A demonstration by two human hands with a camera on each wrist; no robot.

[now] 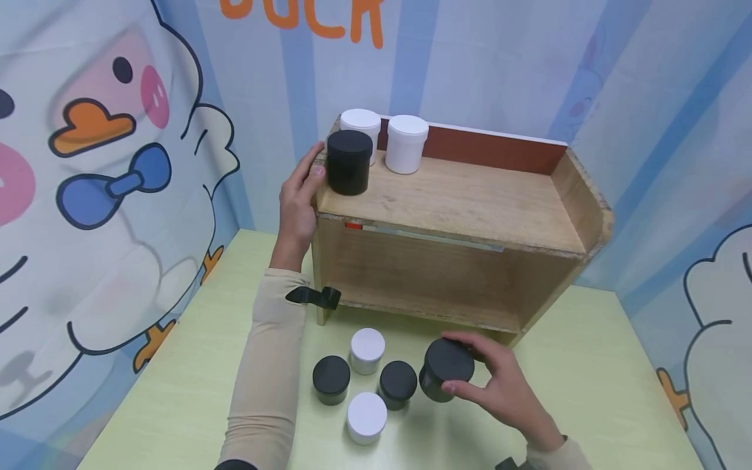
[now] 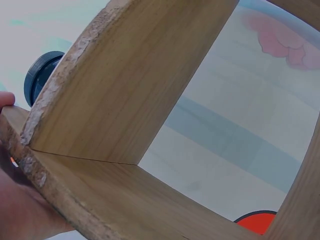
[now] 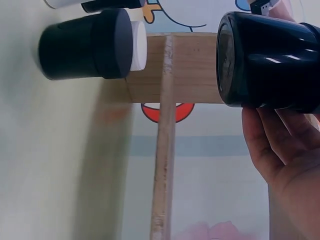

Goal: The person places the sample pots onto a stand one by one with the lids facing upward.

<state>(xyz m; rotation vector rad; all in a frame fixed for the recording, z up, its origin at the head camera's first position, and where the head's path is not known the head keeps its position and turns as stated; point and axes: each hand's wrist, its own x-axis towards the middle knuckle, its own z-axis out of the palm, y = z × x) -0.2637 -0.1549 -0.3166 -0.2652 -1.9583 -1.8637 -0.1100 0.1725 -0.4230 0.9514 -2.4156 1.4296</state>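
Observation:
My right hand (image 1: 499, 385) grips a black lidded jar (image 1: 448, 369) between thumb and fingers, above the table in front of the wooden shelf (image 1: 470, 202). Seen from the right wrist, this jar (image 3: 270, 60) lies sideways across the picture, its base facing left and the fingers (image 3: 270, 135) wrapped around it. My left hand (image 1: 298, 212) holds the shelf's upper left side panel, thumb toward the inside. Close beside that thumb, another black jar (image 1: 349, 163) stands on the top board, with two white jars, one (image 1: 407, 145) right of the other (image 1: 361, 123), behind it.
On the table stand two more black jars, a left one (image 1: 331, 380) and a right one (image 1: 397, 385), plus two white jars, one farther (image 1: 367, 350) and one nearer (image 1: 367, 418). The shelf's raised right side (image 1: 581, 199) and reddish back strip (image 1: 493, 150) border its top board.

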